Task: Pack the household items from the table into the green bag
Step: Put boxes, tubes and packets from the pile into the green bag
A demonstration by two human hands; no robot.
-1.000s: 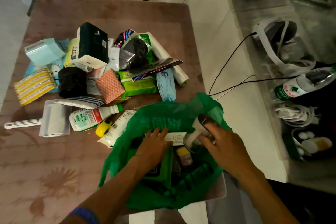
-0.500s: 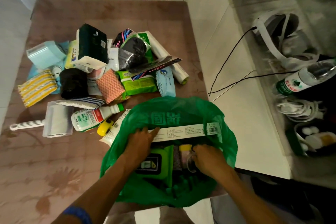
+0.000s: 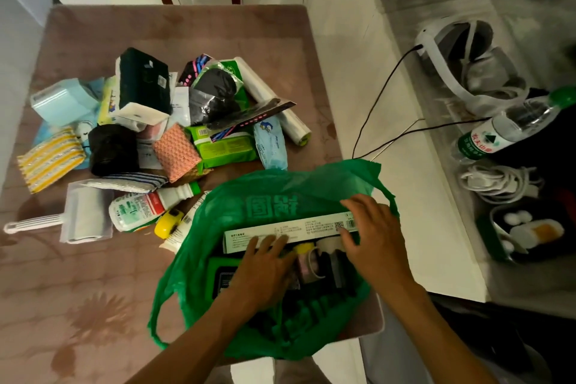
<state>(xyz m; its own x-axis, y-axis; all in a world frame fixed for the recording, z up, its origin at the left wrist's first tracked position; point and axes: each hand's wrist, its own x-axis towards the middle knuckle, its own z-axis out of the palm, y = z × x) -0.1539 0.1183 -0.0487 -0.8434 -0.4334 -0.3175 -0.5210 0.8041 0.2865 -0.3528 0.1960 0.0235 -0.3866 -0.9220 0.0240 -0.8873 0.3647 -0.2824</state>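
1. The left hand (image 3: pixel 265 268) is lying flat with straight fingers inside the green bag (image 3: pixel 271 196), touching the long white box (image 3: pixel 290 231); the right hand (image 3: pixel 371 237) is pressing that box's far end, fingers loosely spread.
2. Risk: the bag is sitting at the bench (image 3: pixel 174 31) corner and its thin plastic could tear on the box.
3. Counting: two hands, one bag, one box; a pile is waiting on the bench.
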